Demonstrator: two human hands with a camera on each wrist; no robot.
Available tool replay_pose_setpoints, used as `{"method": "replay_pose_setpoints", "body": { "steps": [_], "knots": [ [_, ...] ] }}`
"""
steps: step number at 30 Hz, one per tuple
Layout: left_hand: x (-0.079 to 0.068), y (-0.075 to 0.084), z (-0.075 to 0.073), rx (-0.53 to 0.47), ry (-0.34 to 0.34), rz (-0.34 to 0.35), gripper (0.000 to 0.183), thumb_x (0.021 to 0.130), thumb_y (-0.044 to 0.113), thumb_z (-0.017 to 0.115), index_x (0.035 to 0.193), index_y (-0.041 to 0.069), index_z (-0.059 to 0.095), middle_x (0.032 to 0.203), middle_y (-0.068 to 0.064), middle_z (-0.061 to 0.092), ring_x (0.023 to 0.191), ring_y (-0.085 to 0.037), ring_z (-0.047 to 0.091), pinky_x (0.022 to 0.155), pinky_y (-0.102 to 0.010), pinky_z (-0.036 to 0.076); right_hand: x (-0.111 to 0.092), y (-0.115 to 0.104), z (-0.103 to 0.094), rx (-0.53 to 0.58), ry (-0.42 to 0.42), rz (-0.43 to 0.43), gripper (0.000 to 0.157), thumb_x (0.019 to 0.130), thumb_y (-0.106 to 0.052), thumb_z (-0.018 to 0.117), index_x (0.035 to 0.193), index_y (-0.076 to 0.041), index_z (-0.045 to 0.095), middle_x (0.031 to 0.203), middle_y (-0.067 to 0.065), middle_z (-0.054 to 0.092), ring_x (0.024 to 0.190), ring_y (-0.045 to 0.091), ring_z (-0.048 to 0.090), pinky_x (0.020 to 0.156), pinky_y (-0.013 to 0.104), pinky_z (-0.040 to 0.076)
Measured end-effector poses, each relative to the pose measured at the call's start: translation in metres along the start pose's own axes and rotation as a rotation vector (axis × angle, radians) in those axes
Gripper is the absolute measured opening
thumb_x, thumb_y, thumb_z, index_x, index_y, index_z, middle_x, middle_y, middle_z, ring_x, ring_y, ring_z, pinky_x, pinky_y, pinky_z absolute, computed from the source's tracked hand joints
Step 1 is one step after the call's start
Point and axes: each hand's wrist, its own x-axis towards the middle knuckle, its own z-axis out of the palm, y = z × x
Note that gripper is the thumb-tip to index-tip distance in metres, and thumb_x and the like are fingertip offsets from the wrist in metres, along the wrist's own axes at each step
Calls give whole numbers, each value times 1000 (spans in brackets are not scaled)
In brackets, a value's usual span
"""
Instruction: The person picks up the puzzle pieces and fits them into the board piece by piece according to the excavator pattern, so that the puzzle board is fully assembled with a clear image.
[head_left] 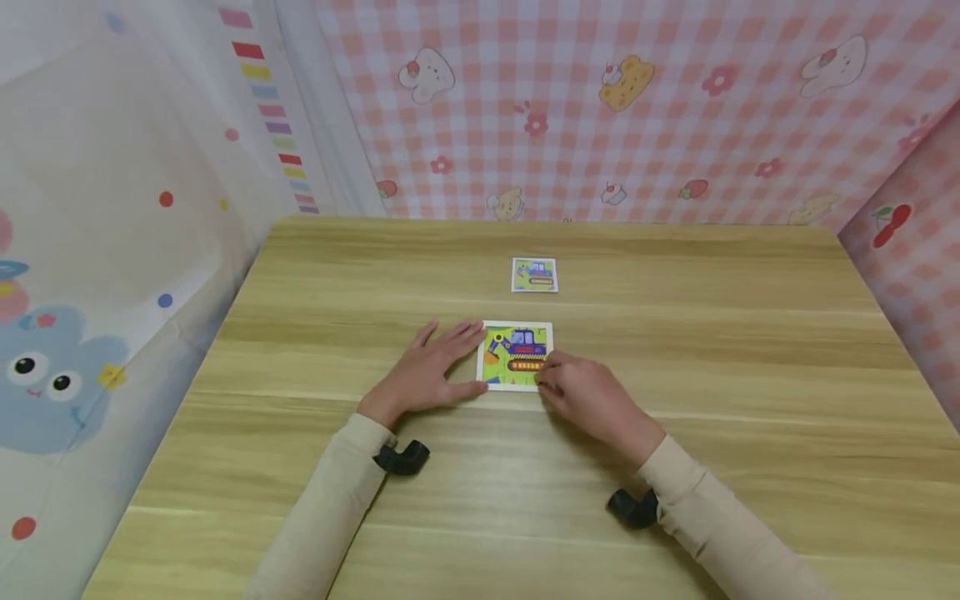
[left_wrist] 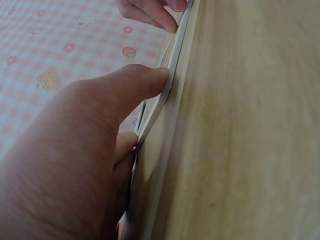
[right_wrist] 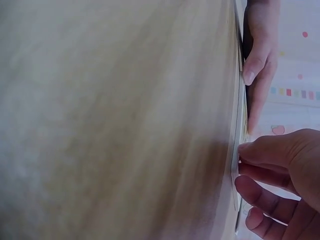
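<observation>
A small jigsaw puzzle (head_left: pixel 517 350) of a blue excavator on green, in a white-edged tray, lies flat on the table. My left hand (head_left: pixel 423 375) is spread at its left side, fingertips at the top left corner and thumb at the bottom left; the left wrist view shows the thumb (left_wrist: pixel 145 82) resting on the tray's edge. At the lower right corner my right hand (head_left: pixel 592 396) has thumb and forefinger together on a puzzle piece (head_left: pixel 537 378), mostly hidden by the fingers. The right wrist view shows the thumb (right_wrist: pixel 270 147) low against the puzzle, other fingers curled.
Behind the puzzle lies a small picture card (head_left: pixel 535 275) with the same excavator. The wooden table (head_left: pixel 712 333) meets a pink checked cloth (head_left: pixel 570 108) at the back and a white patterned cloth (head_left: pixel 150 167) at the left.
</observation>
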Motion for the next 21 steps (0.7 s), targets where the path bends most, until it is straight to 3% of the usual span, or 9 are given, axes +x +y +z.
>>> {"method": "replay_pose_setpoints", "body": {
  "steps": [21],
  "knots": [
    [4,-1,4,2,7,15,90,95,65,53,166,17,25,171,1,19,158,-19,15,127,-47,-5,1,3,-4,-22,-6,-25,6,93,-5,76,97,-2,80,102,9,73,92,22,73,83,37,62]
  ]
}}
